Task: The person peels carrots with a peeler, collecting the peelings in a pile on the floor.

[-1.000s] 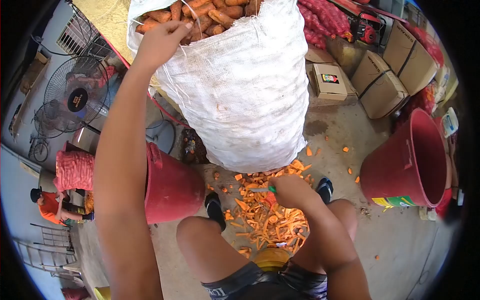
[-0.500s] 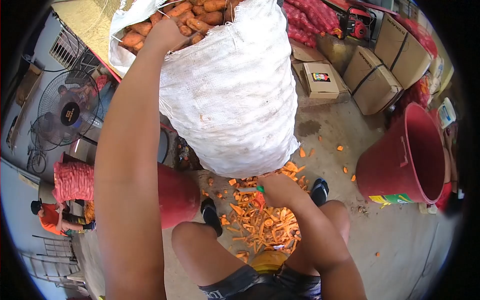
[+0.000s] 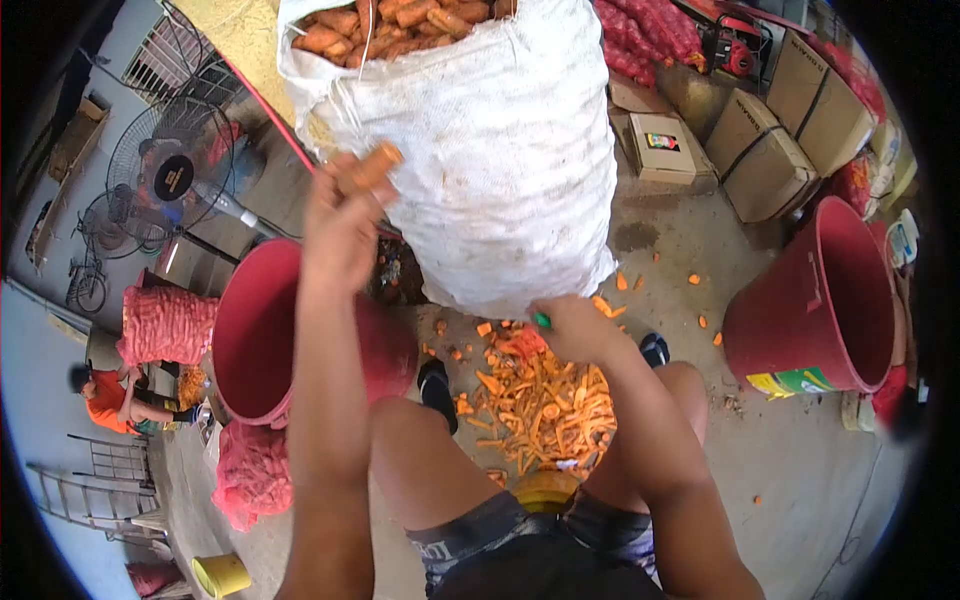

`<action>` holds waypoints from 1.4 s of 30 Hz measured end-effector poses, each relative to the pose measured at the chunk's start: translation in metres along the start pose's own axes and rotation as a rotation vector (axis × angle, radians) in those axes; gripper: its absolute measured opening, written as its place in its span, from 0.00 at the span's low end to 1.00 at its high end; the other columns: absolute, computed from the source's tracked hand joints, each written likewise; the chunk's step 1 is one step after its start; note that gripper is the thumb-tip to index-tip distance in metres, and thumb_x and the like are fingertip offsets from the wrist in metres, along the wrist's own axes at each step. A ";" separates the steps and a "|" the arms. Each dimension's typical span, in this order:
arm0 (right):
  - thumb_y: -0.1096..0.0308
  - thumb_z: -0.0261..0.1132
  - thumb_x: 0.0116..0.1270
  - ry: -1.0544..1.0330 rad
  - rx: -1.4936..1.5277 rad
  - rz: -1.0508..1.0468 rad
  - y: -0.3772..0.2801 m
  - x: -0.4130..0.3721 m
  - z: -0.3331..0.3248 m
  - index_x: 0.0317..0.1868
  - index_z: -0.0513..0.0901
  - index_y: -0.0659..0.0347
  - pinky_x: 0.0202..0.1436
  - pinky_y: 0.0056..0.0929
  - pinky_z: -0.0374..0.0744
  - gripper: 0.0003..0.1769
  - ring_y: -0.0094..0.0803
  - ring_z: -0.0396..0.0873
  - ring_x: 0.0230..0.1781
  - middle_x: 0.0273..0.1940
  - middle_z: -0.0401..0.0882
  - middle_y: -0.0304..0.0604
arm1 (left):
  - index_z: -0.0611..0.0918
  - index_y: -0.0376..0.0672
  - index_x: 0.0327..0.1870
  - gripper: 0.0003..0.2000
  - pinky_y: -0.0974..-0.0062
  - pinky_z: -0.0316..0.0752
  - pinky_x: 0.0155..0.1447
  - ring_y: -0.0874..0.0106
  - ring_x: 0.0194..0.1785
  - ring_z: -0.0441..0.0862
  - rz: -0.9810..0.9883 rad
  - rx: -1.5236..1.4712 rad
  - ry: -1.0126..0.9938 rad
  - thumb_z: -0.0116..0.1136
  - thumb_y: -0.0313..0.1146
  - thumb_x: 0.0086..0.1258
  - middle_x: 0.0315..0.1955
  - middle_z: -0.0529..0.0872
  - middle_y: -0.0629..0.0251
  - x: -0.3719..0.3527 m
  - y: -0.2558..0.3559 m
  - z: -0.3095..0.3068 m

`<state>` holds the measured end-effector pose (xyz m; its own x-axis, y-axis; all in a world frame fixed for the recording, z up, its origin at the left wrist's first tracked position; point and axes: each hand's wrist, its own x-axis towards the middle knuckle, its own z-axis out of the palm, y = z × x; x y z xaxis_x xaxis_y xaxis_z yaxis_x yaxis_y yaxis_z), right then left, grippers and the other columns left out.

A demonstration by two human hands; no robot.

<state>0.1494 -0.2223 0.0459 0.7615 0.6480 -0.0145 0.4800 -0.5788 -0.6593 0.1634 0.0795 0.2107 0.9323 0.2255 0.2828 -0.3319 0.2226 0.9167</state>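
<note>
My left hand is closed round a carrot, held up in front of the left side of a large white woven sack. Many more carrots fill the sack's open top. Low by the sack's bottom edge, my right hand is wrapped round a green-handled knife; only a bit of green shows, and the blade cannot be made out now. Beneath that hand, orange carrot peelings and cut ends lie heaped on the floor between my feet.
Red tubs stand at my left and right. A standing fan, filled mesh bags and a yellow bucket are on the left. Cardboard boxes stand back right. A person in orange sits far left.
My left hand has come out of the sack's mouth, down and toward me, with a carrot in it. My right hand stays low with the knife. The view has shifted slightly.
</note>
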 end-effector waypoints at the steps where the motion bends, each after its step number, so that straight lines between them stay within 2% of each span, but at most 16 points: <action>1: 0.71 0.66 0.66 -0.009 0.006 0.006 -0.007 -0.001 0.002 0.54 0.88 0.60 0.55 0.54 0.83 0.16 0.63 0.87 0.49 0.43 0.89 0.61 | 0.71 0.45 0.68 0.27 0.64 0.85 0.61 0.65 0.54 0.85 -0.084 -0.057 0.019 0.60 0.13 0.69 0.56 0.83 0.54 -0.029 -0.021 -0.007; 8: 0.69 0.66 0.65 0.164 0.262 0.066 -0.042 -0.005 0.041 0.55 0.87 0.63 0.56 0.54 0.83 0.18 0.62 0.87 0.49 0.43 0.88 0.66 | 0.74 0.42 0.59 0.22 0.66 0.85 0.62 0.68 0.53 0.88 -0.320 -0.172 0.184 0.69 0.15 0.69 0.52 0.87 0.58 -0.171 -0.122 -0.017; 15: 0.69 0.65 0.64 0.083 0.165 0.112 -0.061 -0.006 0.061 0.56 0.87 0.68 0.61 0.53 0.83 0.21 0.64 0.86 0.53 0.46 0.88 0.68 | 0.77 0.34 0.59 0.26 0.71 0.83 0.63 0.72 0.53 0.88 -0.306 0.062 0.155 0.79 0.18 0.62 0.52 0.88 0.57 -0.205 -0.135 -0.017; 19: 0.69 0.65 0.65 0.006 0.076 0.128 -0.048 0.003 0.073 0.57 0.87 0.67 0.60 0.52 0.83 0.21 0.63 0.86 0.54 0.48 0.88 0.67 | 0.76 0.34 0.59 0.27 0.71 0.84 0.63 0.71 0.53 0.88 -0.358 0.049 0.162 0.79 0.18 0.61 0.50 0.89 0.57 -0.213 -0.133 -0.019; 20: 0.69 0.65 0.65 0.004 0.075 0.126 -0.031 0.007 0.083 0.57 0.87 0.67 0.60 0.52 0.83 0.21 0.63 0.86 0.54 0.48 0.88 0.67 | 0.76 0.35 0.60 0.27 0.69 0.84 0.63 0.70 0.54 0.88 -0.294 -0.114 0.051 0.78 0.19 0.62 0.52 0.88 0.57 -0.215 -0.129 -0.023; 21: 0.67 0.65 0.67 -0.064 -0.006 0.125 -0.003 0.010 0.099 0.55 0.88 0.64 0.59 0.53 0.83 0.18 0.62 0.86 0.52 0.47 0.89 0.65 | 0.76 0.35 0.60 0.27 0.68 0.84 0.64 0.69 0.54 0.88 -0.232 -0.273 -0.060 0.78 0.20 0.63 0.53 0.88 0.57 -0.218 -0.126 -0.025; 23: 0.65 0.66 0.69 -0.116 -0.070 0.118 0.016 0.014 0.103 0.53 0.89 0.60 0.57 0.54 0.82 0.16 0.61 0.87 0.50 0.46 0.89 0.63 | 0.76 0.38 0.62 0.27 0.69 0.84 0.60 0.70 0.54 0.87 -0.214 -0.226 -0.095 0.76 0.18 0.63 0.56 0.85 0.59 -0.211 -0.123 -0.030; 25: 0.64 0.67 0.70 -0.391 -0.095 0.172 0.011 0.012 0.086 0.54 0.90 0.57 0.58 0.51 0.83 0.15 0.55 0.87 0.52 0.51 0.90 0.58 | 0.75 0.40 0.64 0.28 0.70 0.85 0.57 0.71 0.54 0.86 -0.185 -0.197 -0.101 0.75 0.17 0.64 0.59 0.83 0.60 -0.211 -0.121 -0.038; 26: 0.61 0.71 0.70 -0.421 -0.024 0.227 -0.010 0.002 0.062 0.54 0.91 0.55 0.58 0.45 0.83 0.15 0.47 0.87 0.53 0.53 0.90 0.51 | 0.73 0.42 0.68 0.30 0.70 0.84 0.57 0.71 0.52 0.85 -0.308 -0.211 -0.052 0.74 0.20 0.67 0.59 0.81 0.62 -0.207 -0.120 -0.043; 27: 0.61 0.71 0.70 -0.425 -0.023 0.226 -0.015 -0.002 0.049 0.54 0.91 0.55 0.58 0.45 0.83 0.15 0.47 0.87 0.53 0.53 0.90 0.51 | 0.71 0.44 0.73 0.32 0.70 0.83 0.57 0.72 0.51 0.84 -0.441 -0.225 0.001 0.73 0.24 0.69 0.59 0.79 0.64 -0.208 -0.120 -0.047; 29: 0.65 0.77 0.65 -0.356 0.225 -0.007 -0.012 -0.009 0.032 0.52 0.88 0.57 0.50 0.41 0.83 0.16 0.38 0.87 0.47 0.44 0.91 0.44 | 0.68 0.46 0.77 0.35 0.70 0.82 0.59 0.72 0.51 0.82 -0.461 -0.144 -0.024 0.72 0.26 0.71 0.59 0.78 0.64 -0.211 -0.116 -0.041; 33: 0.60 0.83 0.61 -0.108 0.441 0.011 -0.015 -0.016 0.002 0.51 0.86 0.56 0.50 0.37 0.82 0.22 0.32 0.84 0.43 0.40 0.88 0.38 | 0.62 0.47 0.83 0.41 0.67 0.80 0.66 0.71 0.58 0.81 -0.392 -0.059 -0.130 0.70 0.23 0.71 0.64 0.77 0.63 -0.214 -0.128 -0.029; 35: 0.58 0.86 0.59 -0.046 0.588 0.096 -0.017 -0.017 -0.003 0.52 0.83 0.55 0.51 0.33 0.80 0.26 0.30 0.82 0.44 0.41 0.86 0.37 | 0.62 0.45 0.83 0.42 0.67 0.79 0.68 0.71 0.61 0.80 -0.417 0.047 -0.186 0.71 0.22 0.68 0.65 0.76 0.63 -0.216 -0.128 -0.027; 37: 0.66 0.85 0.62 -0.077 0.635 0.170 -0.024 -0.017 -0.007 0.52 0.82 0.55 0.56 0.30 0.79 0.23 0.24 0.80 0.48 0.45 0.85 0.35 | 0.63 0.42 0.82 0.43 0.68 0.77 0.71 0.71 0.63 0.79 -0.439 0.155 -0.242 0.73 0.22 0.66 0.66 0.76 0.62 -0.215 -0.123 -0.023; 40: 0.65 0.85 0.62 -0.054 0.590 0.073 -0.022 -0.015 -0.003 0.53 0.80 0.55 0.55 0.30 0.79 0.25 0.24 0.79 0.48 0.45 0.85 0.35 | 0.66 0.35 0.78 0.43 0.67 0.77 0.71 0.69 0.67 0.78 -0.331 0.297 -0.285 0.78 0.20 0.61 0.65 0.78 0.61 -0.215 -0.115 -0.019; 42: 0.64 0.85 0.62 -0.108 0.586 0.031 -0.022 -0.013 0.002 0.54 0.79 0.54 0.55 0.30 0.79 0.26 0.24 0.79 0.48 0.44 0.84 0.34 | 0.72 0.35 0.73 0.42 0.68 0.78 0.72 0.70 0.67 0.79 -0.464 0.201 -0.206 0.82 0.19 0.54 0.65 0.79 0.62 -0.215 -0.112 -0.017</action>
<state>0.1287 -0.2172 0.0591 0.7079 0.6996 -0.0970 0.1144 -0.2490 -0.9617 -0.0024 0.0220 0.0422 0.9899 -0.0479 -0.1336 0.1366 0.0648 0.9885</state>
